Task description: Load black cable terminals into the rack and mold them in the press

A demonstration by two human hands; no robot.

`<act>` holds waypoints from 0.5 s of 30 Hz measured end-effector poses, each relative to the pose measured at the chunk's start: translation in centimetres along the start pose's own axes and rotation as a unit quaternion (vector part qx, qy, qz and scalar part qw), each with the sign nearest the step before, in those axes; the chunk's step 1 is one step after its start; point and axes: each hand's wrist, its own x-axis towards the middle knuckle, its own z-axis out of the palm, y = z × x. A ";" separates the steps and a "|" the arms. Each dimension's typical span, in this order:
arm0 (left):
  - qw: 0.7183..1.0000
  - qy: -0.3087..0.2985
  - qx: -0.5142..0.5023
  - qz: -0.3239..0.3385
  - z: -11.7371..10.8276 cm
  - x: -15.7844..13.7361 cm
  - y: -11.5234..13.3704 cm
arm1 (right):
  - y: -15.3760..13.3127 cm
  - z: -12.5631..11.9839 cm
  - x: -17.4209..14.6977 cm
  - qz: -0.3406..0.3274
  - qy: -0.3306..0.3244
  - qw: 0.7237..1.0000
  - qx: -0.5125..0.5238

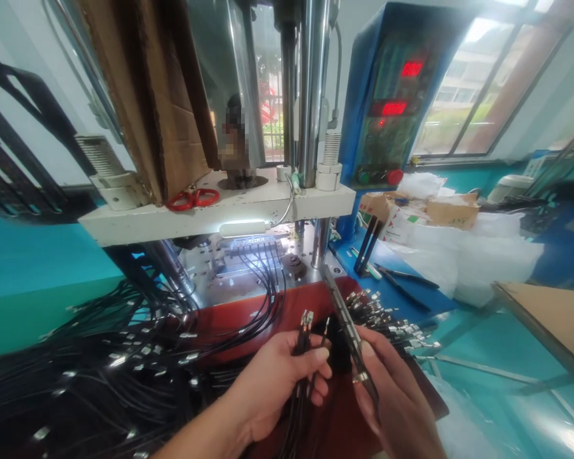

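Pinched in my left hand (287,376) is a small bunch of black cables (307,322) whose metal terminals point upward. One cable's tip stands a little apart from the bunch, toward the right. My right hand (387,389) is closed around a long, narrow, dark metal bar (343,312) with slots along it, tilted up and away to the left. A shiny metal piece sits on the bar near my thumb. Between the two hands there is a small gap. Behind them, several black cables (272,280) run into a lit mould (251,248) on the press bed.
Piles of black cables lie left (138,363) and right (392,325). The press's white plate (268,204) carries red-handled scissors (194,199). A blue control box (382,95) with red digits stands behind tweezers (406,280) and white bags (478,255). A cardboard-topped table edge (550,319) is at right.
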 end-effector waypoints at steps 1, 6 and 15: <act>1.000 0.003 -0.001 0.005 0.0 0.1 0.0 | 0.0 0.0 0.0 0.001 0.001 1.000 0.001; 1.000 0.021 0.020 0.010 0.1 0.3 -0.3 | 0.0 0.1 0.2 0.001 -0.009 1.000 -0.006; 0.991 0.016 0.130 -0.012 1.3 0.5 -0.3 | 0.3 0.2 0.2 0.026 0.016 0.999 0.012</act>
